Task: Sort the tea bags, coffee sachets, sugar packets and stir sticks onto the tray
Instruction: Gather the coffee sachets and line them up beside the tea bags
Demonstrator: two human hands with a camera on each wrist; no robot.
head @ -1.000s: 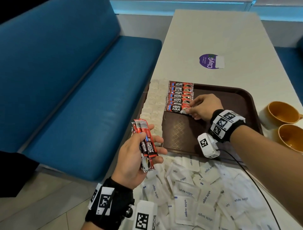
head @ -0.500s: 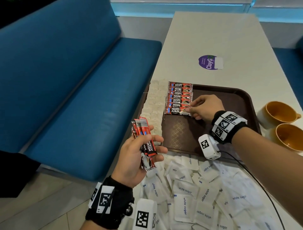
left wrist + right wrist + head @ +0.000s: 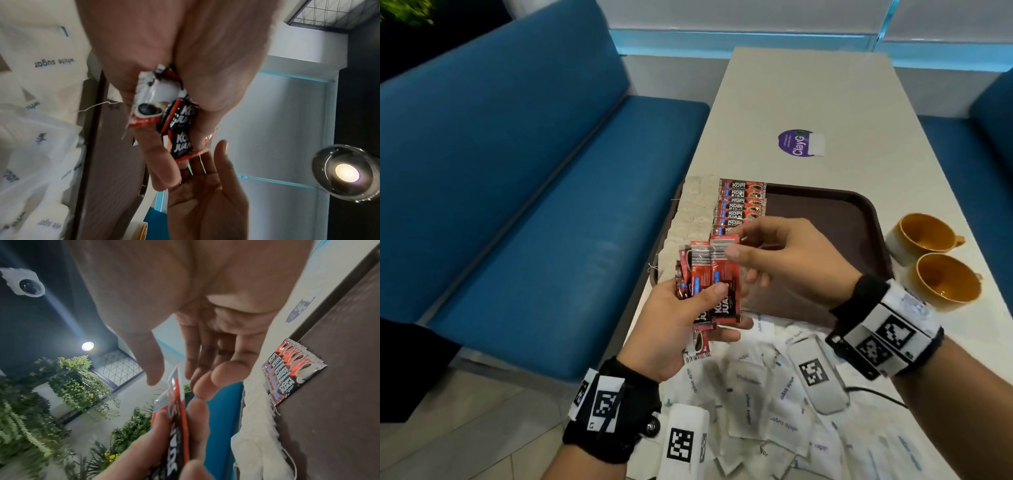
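My left hand (image 3: pixel 722 308) grips a fan of red coffee sachets (image 3: pixel 709 281) upright above the tray's near left corner. My right hand (image 3: pixel 738 243) has its thumb in front of the front sachet's top edge and its fingers behind it. In the right wrist view a small gap shows between the thumb and that sachet (image 3: pixel 176 402). On the brown tray (image 3: pixel 852 219) a row of coffee sachets (image 3: pixel 741 205) lies beside a column of tea bags (image 3: pixel 695 209). White sugar packets (image 3: pixel 784 394) lie heaped on the table nearest me. No stir sticks are in view.
Two orange cups (image 3: pixel 924 233) (image 3: pixel 945 284) stand right of the tray. A purple sticker (image 3: pixel 799 142) lies on the table beyond it. A blue bench (image 3: pixel 534 205) runs along the table's left edge. The tray's right half is bare brown surface.
My right hand left the sachet row on the tray and came back to the sachets in my left hand. My left hand rose slightly toward it.
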